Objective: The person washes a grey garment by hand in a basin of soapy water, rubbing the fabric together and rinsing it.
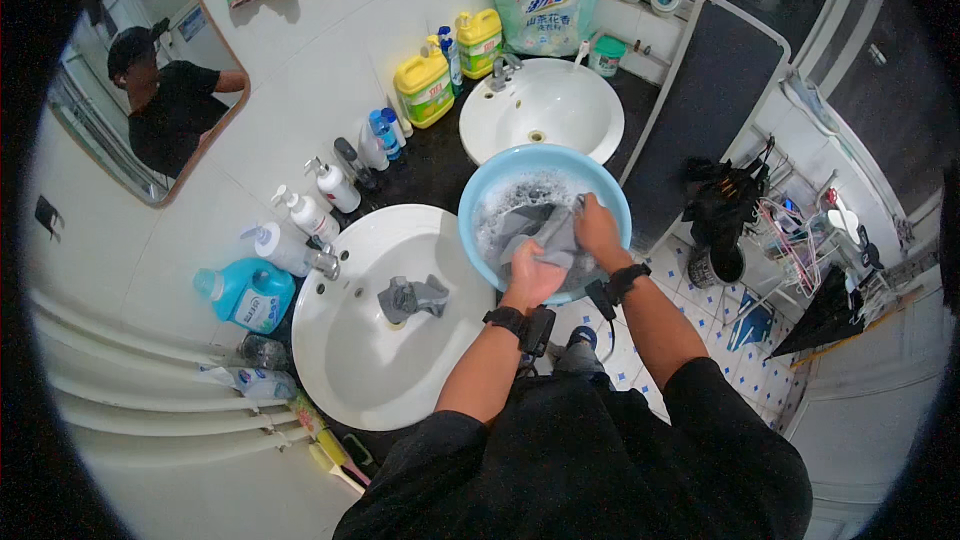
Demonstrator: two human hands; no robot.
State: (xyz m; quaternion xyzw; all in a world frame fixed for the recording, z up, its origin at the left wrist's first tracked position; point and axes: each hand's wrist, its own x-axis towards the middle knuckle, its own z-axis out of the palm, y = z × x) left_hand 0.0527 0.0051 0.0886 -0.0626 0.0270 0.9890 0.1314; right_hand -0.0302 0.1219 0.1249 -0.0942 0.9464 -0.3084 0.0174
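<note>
**Gray cloth [540, 222] in Two Hands over a Soapy Blue Basin [467, 227]**

The gray cloth lies bunched among white suds [515, 192] inside the basin. The left hand [533, 275] closes around its near part, while the right hand [598, 230] pinches a fold at the basin's right side; the hands are slightly apart, joined by the fabric. (Both wrists wear black bands [505, 319].) To the left, a smaller gray cloth [415, 296] lies crumpled in a white sink [345, 365]. The basin overlaps the near edge of a second sink [490, 120] in this view. White pump bottles [337, 187] and yellow jugs [425, 90] line the wall.
</note>
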